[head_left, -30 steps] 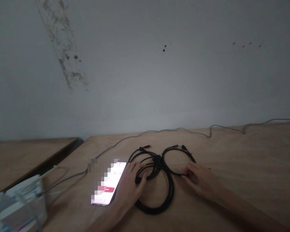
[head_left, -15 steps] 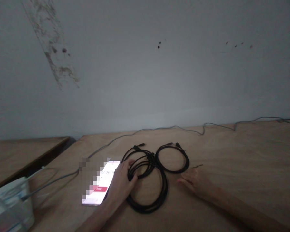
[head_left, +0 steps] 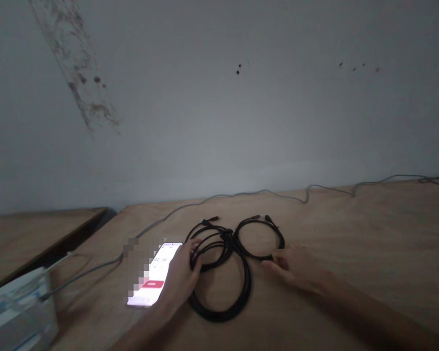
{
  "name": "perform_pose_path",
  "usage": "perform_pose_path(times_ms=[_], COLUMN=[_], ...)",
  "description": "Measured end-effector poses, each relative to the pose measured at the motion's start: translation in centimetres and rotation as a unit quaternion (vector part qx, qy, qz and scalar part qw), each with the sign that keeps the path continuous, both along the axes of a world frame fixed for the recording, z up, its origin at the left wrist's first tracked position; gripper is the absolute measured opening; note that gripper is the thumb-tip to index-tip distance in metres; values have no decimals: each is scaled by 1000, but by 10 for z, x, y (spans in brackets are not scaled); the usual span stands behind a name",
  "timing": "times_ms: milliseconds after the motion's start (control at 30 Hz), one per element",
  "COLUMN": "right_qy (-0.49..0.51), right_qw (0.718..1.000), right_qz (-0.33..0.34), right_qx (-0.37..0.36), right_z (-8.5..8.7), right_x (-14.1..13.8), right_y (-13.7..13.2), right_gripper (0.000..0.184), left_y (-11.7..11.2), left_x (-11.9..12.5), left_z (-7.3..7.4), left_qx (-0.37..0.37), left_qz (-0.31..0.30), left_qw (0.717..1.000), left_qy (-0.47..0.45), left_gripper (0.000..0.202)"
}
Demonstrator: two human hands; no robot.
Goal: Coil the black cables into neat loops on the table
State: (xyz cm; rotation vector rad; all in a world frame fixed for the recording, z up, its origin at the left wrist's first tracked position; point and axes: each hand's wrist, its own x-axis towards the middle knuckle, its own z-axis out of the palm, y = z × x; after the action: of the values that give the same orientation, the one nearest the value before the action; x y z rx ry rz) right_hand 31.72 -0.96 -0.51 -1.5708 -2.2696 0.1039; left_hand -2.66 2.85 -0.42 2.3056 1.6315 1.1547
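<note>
Black cable coils (head_left: pixel 219 316) lay in a figure-eight on the wooden table (head_left: pixel 354 243), long axis running left to right, plug ends pointing toward the wall. Since the earlier frame I had slid my right hand (head_left: pixel 296 268) leftward onto the right loop's lower edge, grip unclear; my left hand (head_left: pixel 179 278) stayed curled narrowly around the left coil, beside the phone (head_left: pixel 151 282).
</note>
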Motion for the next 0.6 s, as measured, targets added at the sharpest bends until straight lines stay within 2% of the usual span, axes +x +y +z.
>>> perform_pose_path(times_ms=[100,233,433,600], right_qy=[33,24,42,82], right_qw=[999,999,999,995], right_qz=[15,37,12,35], right_qx=[-20,8,12,42], right_z=[6,3,-8,-15], right_x=[8,23,22,12], right_y=[6,15,10,-1], right_gripper=[55,37,57,54], left_y=[-15,-35,-52,-56], left_x=[3,10,19,24], left_z=[7,14,9,14], left_qx=[13,5,-62,-142], left_qz=[-9,-16,-35,-34], left_qw=[1000,1000,997,989], left_qy=[-13,-20,-4,30], left_gripper=[35,32,36,35])
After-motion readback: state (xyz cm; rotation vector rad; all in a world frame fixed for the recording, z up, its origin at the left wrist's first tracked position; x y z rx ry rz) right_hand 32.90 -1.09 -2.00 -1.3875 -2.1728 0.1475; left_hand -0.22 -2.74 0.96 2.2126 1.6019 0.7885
